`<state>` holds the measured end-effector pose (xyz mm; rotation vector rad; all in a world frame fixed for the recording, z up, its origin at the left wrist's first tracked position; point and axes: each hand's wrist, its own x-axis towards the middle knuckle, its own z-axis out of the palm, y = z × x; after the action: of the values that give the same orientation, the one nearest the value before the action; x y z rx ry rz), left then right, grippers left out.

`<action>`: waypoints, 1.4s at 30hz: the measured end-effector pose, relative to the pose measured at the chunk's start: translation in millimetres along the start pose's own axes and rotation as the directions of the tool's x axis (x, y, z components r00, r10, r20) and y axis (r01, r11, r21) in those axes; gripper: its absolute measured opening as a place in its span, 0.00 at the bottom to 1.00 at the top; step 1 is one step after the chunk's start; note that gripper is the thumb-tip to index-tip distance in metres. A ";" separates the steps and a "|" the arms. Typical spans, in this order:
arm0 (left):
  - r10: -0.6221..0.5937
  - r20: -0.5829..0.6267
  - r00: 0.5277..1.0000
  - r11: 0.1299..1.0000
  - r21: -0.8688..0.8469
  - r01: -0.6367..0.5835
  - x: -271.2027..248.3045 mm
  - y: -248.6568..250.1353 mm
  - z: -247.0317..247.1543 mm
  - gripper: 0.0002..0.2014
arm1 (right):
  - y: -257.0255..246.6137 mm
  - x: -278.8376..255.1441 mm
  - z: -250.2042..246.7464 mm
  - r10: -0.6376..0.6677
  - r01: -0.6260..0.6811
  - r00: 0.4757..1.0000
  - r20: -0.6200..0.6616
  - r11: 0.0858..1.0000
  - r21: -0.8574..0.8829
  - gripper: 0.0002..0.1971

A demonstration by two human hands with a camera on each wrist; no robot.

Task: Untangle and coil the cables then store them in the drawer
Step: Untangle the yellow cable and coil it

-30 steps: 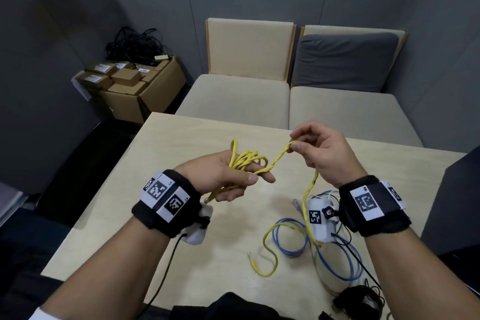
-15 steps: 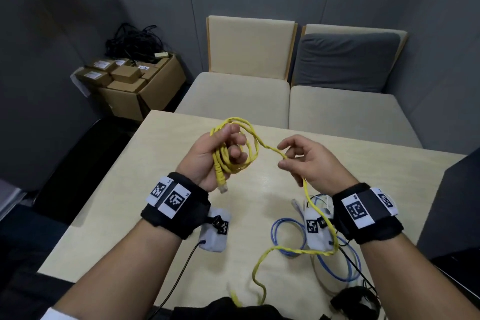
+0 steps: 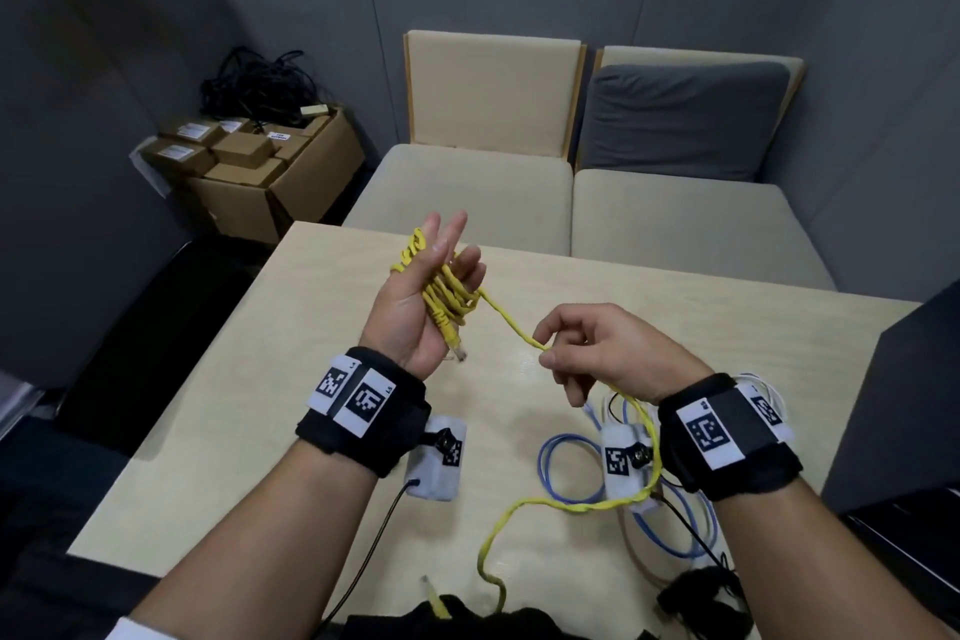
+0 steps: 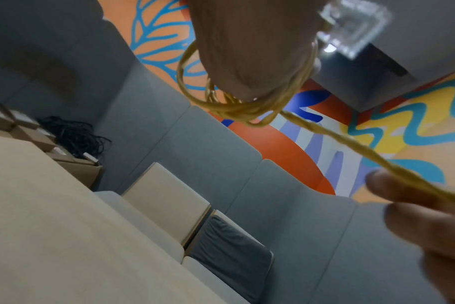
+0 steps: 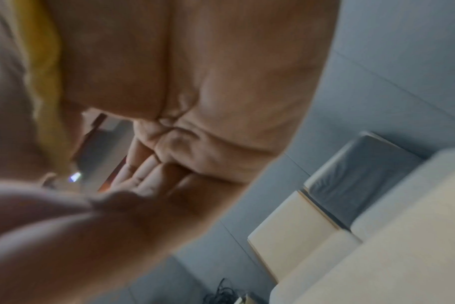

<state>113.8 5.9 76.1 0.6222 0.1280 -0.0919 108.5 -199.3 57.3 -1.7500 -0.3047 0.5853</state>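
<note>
A yellow network cable [image 3: 452, 299] is wound in several loops around my left hand [image 3: 441, 265], which is raised palm up with straight, spread fingers. Its clear plug [image 3: 458, 351] hangs over the palm's heel. One strand runs down right to my right hand [image 3: 548, 351], which pinches it between thumb and forefinger. The rest trails under the right wrist to the table's near edge [image 3: 493, 551]. The left wrist view shows the loops [image 4: 247, 111] around my hand and the taut strand reaching the right fingers [image 4: 416, 216]. The right wrist view is blurred: palm [image 5: 195, 82], yellow cable [image 5: 47, 82].
A blue cable [image 3: 550, 463] lies looped on the light wooden table [image 3: 260, 431] under my right wrist, with thin white and black leads beside it. A black bundle [image 3: 696, 592] sits at the near right. A dark cabinet [image 3: 909, 405] stands right; chairs [image 3: 467, 198] and cardboard boxes [image 3: 270, 182] beyond.
My left hand has risen, turned palm up and straightened its fingers, the coil now around it. My right hand has slid down the cable toward me and to the right.
</note>
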 end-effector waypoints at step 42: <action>-0.072 0.445 0.893 0.997 0.002 0.080 0.0 33.4 26.9 0.42 | 42.5 41.6 40.3 -0.216 0.251 0.930 -0.298 0.964 0.085 0.10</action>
<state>120.5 17.1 116.9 0.5656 -0.2923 -0.3071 117.6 -156.4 0.4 -1.6245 -0.2632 0.1689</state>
